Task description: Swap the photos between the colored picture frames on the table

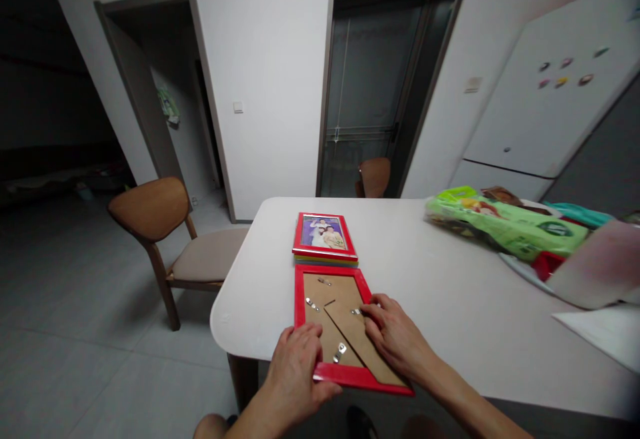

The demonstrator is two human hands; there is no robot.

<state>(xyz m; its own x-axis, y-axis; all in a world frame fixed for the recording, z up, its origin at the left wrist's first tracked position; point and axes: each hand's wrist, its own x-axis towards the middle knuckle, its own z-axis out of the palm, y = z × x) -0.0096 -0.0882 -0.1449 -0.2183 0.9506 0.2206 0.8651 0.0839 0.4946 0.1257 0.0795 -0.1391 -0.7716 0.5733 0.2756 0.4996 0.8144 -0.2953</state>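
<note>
Closest to us, our L hand (295,372) has the near-left corner of the red frame (345,374), fingers curled in over the L side, thumb along the near edge, little gap btwn. Our R hand (395,336) is on the frame's R side, fingers bent & close tog., tips at the R metal clip (357,311); can't tell if they pinch it. The frame lies back-up on the near-left part of the white tbl (400,246), near end at the tbl edge. We see its tan backing board (340,286) w/ a slanted stand leg (365,339) & more clips around.

Just past it, we've a red photo frame (325,254), pic side up, w/ a yellow layer underneath. To our R on the tbl: a green packet (510,222) & a pinkish see-through item (600,266), can't tell what. Off the L edge, a wooden chair (210,256) w/ a pale seat. Farther back, a white fridge (565,92) w/ magnets (561,82), then a wall switch (238,107) btwn 2 dark-framed doorways.
</note>
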